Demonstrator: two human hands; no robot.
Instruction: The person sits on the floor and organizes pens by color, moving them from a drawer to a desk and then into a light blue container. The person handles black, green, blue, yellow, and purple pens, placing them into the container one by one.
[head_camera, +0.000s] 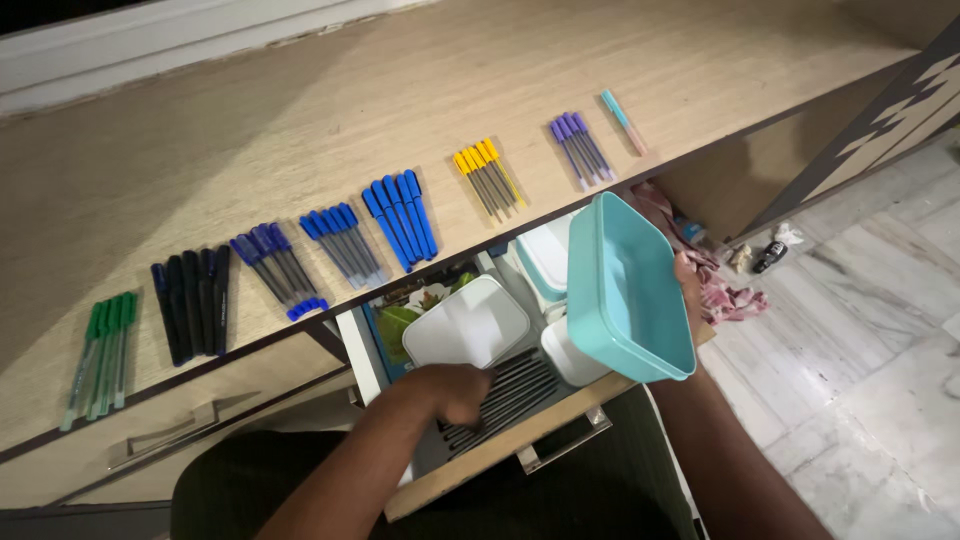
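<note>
My right hand holds a teal rectangular plastic box tilted on its side above an open drawer. My left hand reaches into the drawer, its fingers curled over a bunch of dark pens; whether it grips them I cannot tell. A white lidded box, a white tub and a pale teal-rimmed lid lie in the drawer beside the pens.
On the wooden desk top lie sorted groups of pens: green, black, dark blue, blue, bright blue, yellow-capped, purple, one teal pen. Marble floor to the right.
</note>
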